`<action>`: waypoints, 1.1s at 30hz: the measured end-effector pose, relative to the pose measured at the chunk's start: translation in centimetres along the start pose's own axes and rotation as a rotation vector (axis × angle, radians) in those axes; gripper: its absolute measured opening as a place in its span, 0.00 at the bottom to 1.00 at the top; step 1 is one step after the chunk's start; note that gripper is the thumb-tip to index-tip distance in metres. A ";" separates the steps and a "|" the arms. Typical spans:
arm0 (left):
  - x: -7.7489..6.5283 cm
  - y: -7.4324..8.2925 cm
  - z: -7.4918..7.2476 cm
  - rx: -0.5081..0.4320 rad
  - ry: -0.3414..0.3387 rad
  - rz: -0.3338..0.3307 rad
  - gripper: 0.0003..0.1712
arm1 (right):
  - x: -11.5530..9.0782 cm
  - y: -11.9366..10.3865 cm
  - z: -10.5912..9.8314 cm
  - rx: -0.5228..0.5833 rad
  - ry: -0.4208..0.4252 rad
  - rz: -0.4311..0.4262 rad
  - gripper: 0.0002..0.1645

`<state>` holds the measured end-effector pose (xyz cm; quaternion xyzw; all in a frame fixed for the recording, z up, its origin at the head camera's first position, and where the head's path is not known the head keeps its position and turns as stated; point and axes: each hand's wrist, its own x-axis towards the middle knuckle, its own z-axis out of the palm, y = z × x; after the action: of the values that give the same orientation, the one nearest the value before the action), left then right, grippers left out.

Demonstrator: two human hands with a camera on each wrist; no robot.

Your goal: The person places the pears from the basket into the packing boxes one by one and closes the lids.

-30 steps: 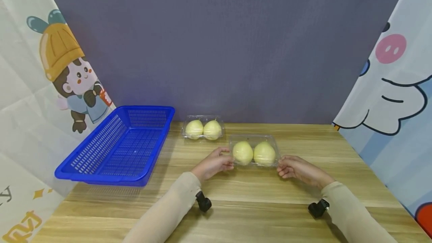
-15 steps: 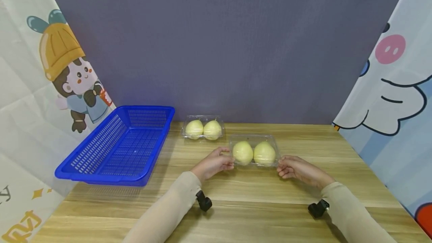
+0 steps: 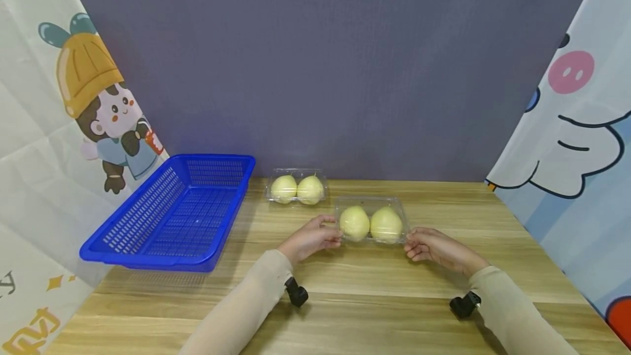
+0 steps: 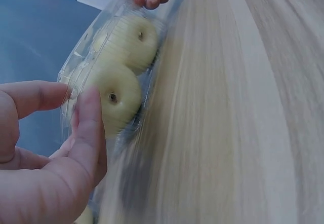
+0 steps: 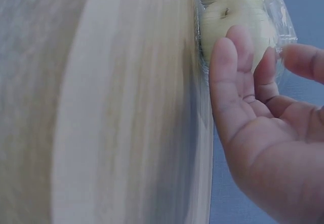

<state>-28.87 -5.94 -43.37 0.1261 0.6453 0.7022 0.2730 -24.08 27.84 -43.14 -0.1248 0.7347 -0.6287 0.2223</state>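
Observation:
A clear plastic clamshell box with two pale yellow pears inside lies on the wooden table. My left hand pinches its near left corner between thumb and fingers. At the opposite corner, my right hand pinches the rim the same way. In the left wrist view, the lid's edge lies at the thumb and fingers, and the pears show through the plastic. The right wrist view has the thumb and index finger meeting at the rim.
Behind and to the left stands a second clamshell box holding two pears. A blue mesh basket is at the left of the table. A grey cloth backdrop rises along the back edge.

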 end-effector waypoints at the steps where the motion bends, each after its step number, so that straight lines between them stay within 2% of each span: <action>1: 0.0 0.0 0.0 0.016 0.002 0.001 0.36 | 0.0 0.0 0.0 0.002 0.000 0.000 0.12; 15: -0.2 0.7 -0.4 0.425 0.086 0.073 0.41 | -0.1 0.1 0.0 0.010 -0.005 0.005 0.14; 18: -0.5 1.1 -0.4 0.558 0.110 0.125 0.43 | 0.0 0.0 0.0 0.017 -0.007 0.002 0.13; 22: -0.8 1.6 -0.1 0.722 0.137 0.231 0.43 | 0.0 0.0 -0.1 0.020 -0.006 -0.006 0.13; 25: -0.9 1.9 0.4 0.826 0.151 0.271 0.43 | 0.0 0.0 -0.1 0.018 -0.009 -0.005 0.13; 28: -0.9 2.0 0.9 0.885 0.162 0.302 0.45 | -0.1 0.1 -0.1 0.024 -0.010 -0.002 0.13; 33: -0.5 2.1 1.9 0.924 0.159 0.353 0.47 | -0.1 0.1 -0.1 0.027 -0.005 0.001 0.13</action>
<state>-27.95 -4.64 -40.97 0.2871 0.8766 0.3860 0.0155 -24.00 27.98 -43.20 -0.1232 0.7255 -0.6382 0.2262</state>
